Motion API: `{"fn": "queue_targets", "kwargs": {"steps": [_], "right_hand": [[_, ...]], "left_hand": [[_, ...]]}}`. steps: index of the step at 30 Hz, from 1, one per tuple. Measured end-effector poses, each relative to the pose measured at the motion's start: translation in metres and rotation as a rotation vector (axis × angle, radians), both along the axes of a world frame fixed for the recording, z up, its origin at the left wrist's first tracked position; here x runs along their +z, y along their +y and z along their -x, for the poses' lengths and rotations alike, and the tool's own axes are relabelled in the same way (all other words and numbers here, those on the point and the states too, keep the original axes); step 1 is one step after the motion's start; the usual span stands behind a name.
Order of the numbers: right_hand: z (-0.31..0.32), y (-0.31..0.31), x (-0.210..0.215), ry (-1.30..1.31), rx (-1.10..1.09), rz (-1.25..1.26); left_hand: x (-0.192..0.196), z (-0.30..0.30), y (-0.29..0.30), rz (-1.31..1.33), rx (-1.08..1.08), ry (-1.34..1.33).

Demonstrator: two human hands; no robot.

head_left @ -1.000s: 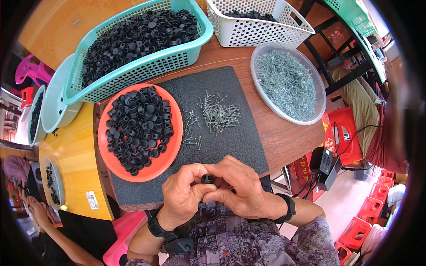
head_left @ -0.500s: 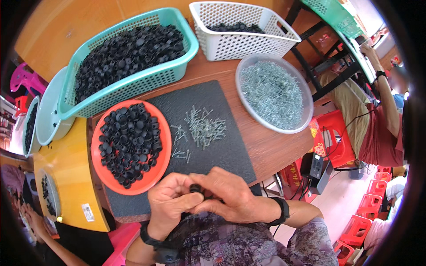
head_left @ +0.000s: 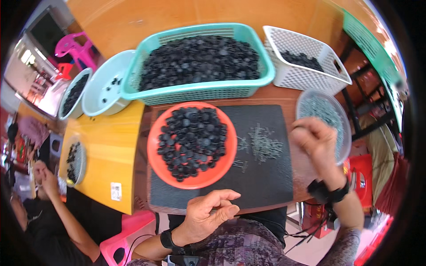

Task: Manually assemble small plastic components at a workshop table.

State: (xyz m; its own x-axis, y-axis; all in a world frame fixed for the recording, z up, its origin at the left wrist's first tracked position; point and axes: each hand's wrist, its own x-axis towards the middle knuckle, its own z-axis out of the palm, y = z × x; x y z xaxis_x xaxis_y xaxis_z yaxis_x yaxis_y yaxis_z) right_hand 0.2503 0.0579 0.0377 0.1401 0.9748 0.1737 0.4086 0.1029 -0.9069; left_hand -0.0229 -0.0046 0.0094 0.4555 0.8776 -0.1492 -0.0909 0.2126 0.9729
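- Small black round plastic caps [head_left: 191,141] fill the flat orange plastic plate [head_left: 156,167] on the black rubber mat [head_left: 266,186]; thin metal pins [head_left: 263,145] lie loose on the mat, right of the plate.
- Left hand [head_left: 208,213], at the mat's near edge, has its fingers curled together; whether they pinch anything I cannot tell.
- Right hand [head_left: 316,142], blurred, hangs over the clear pin bowl [head_left: 342,116] at the mat's right; grip unclear.
- Progress: plate and teal basket [head_left: 195,91] beyond the mat look full, so much seems left.
- Count: two baskets, one plate, one pin bowl.

Black mat [head_left: 266,177] looks matt and finely textured, like rubber; orange plate [head_left: 156,165] is smooth plastic; caps [head_left: 191,141] on it are dull black plastic; pins [head_left: 264,145] are thin shiny metal; teal basket [head_left: 199,92] is slotted plastic.
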Motion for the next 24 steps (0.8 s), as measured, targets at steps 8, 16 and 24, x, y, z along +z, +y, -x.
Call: {"fn": "queue_targets", "kwargs": {"steps": [8,16,24], "right_hand": [[-0.091,0.119,0.039,-0.517,-0.204,-0.214],[-0.072,0.117,0.020,-0.747,-0.253,-0.442],[-0.008,0.025,0.011,-0.695,0.064,-0.381]], "left_hand": [[0.002,0.047,0.021,-0.381,0.566,0.376],[0.004,0.068,0.060,-0.873,0.487,0.808],[0.004,0.057,0.076,-1.054,0.374,0.832]]}}
